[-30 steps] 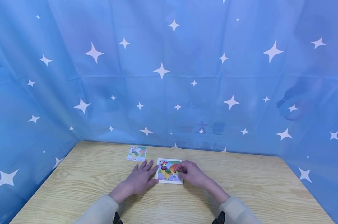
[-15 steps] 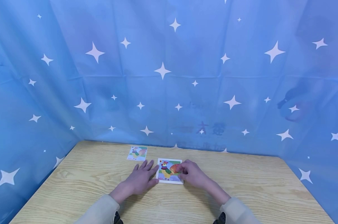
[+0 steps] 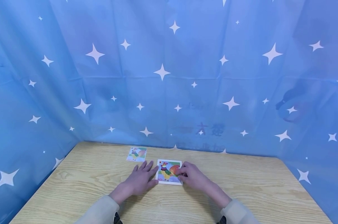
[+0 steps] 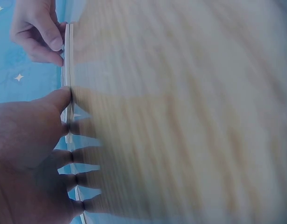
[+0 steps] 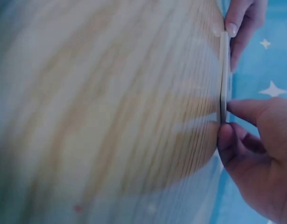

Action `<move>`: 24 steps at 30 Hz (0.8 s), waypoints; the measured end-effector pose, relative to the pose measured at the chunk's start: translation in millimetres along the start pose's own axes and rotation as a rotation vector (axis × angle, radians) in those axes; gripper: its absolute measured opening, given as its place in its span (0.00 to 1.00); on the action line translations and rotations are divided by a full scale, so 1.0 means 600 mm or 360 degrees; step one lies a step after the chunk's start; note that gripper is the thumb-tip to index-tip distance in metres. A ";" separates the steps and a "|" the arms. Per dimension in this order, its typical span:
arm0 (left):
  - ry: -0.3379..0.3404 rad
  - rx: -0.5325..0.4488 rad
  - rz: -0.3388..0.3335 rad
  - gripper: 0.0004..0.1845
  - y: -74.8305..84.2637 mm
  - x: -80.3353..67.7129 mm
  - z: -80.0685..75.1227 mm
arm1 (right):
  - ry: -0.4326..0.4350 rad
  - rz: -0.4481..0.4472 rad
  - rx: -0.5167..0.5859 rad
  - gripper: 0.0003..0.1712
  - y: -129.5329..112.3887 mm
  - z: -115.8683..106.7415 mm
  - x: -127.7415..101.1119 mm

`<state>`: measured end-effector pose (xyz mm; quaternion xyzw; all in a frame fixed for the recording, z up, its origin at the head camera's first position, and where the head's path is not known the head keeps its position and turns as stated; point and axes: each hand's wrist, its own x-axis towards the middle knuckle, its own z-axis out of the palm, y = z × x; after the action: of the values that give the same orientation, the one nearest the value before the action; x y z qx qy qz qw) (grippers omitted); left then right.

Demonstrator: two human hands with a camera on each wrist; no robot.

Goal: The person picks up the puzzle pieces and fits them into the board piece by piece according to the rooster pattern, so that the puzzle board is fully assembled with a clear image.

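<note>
A small square puzzle board (image 3: 168,171) with a colourful rooster picture lies flat on the wooden table (image 3: 241,186). My left hand (image 3: 143,176) rests flat on the table, fingers straight and spread, its tips against the board's left edge. The left wrist view shows that hand (image 4: 36,154) with its thumb at the thin board edge (image 4: 68,70). My right hand (image 3: 187,175) has its fingers curled at the board's right side. In the right wrist view the right hand (image 5: 248,135) pinches the board edge (image 5: 224,70) between thumb and finger.
A small picture card (image 3: 136,153) with the same rooster lies on the table behind my left hand. Blue cloth with white stars (image 3: 163,71) hangs close around the table's back and both sides. Both sleeves are pale.
The right hand's fingers have shifted slightly on the board's right side, and a pale gap near them in the picture no longer shows. The left hand has stayed put.
</note>
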<state>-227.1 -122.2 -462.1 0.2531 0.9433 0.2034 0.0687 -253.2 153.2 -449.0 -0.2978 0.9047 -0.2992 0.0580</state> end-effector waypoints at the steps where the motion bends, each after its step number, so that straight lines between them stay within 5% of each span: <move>1: 0.0005 0.0001 0.0002 0.33 -0.002 0.001 0.002 | -0.0009 -0.0005 -0.0009 0.10 0.000 -0.001 -0.001; 24: 0.0048 -0.0071 0.0040 0.34 -0.009 0.007 0.008 | 0.0002 -0.0005 -0.0010 0.10 0.006 -0.003 -0.004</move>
<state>-231.8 -122.4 -468.9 0.2602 0.9362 0.2290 0.0575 -253.3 157.9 -449.7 -0.2991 0.9052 -0.2966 0.0560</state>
